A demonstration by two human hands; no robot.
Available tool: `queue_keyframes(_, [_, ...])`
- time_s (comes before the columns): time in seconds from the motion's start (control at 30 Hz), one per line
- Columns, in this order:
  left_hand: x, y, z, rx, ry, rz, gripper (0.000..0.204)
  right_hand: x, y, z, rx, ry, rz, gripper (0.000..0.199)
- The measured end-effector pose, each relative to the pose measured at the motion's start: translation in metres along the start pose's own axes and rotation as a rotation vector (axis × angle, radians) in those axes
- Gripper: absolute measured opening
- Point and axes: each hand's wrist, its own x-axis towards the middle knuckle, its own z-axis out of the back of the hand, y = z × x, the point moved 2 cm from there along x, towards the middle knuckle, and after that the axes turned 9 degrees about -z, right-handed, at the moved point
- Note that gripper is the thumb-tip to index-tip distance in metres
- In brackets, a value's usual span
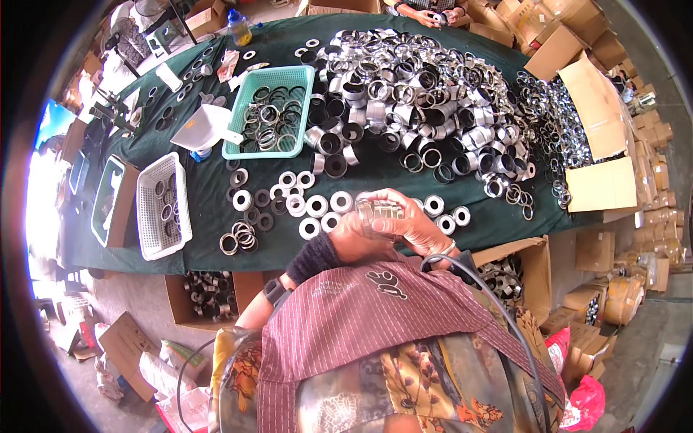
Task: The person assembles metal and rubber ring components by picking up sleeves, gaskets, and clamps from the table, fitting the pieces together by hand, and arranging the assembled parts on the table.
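Both my hands meet in front of my apron at the table's near edge. My right hand is closed round a small shiny metal piece that looks ribbed or made of stacked rings; its exact kind is unclear. My left hand presses against the piece from the other side, its fingers partly hidden and blurred. Flat silver washer-like rings with dark centres lie on the green cloth just beyond and left of my hands. More such rings lie to the right.
A large heap of metal sleeves and rings covers the table's far side. A green basket holds rings; a white basket stands left of it, near a white scoop. Cardboard boxes stand right. Another person's hands work opposite.
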Motion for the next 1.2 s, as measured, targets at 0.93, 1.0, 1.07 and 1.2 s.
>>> queue_keyframes(0.93, [0.013,-0.006,-0.004,0.399,0.104,-0.106,0.026,0.014,-0.003,0.003,-0.018,0.083,-0.028,0.072])
queue_keyframes(1.0, [0.013,-0.007,-0.002,0.321,0.077,-0.152,0.027,0.016,-0.004,0.006,-0.087,0.022,0.045,0.079])
queue_keyframes(1.07, [0.015,-0.015,0.0,0.301,0.111,-0.17,0.029,0.016,-0.005,0.01,-0.112,0.023,0.062,0.083])
queue_keyframes(1.2, [0.012,-0.045,0.008,-0.055,0.171,0.158,0.04,0.01,0.002,0.01,-0.135,0.058,0.092,0.089])
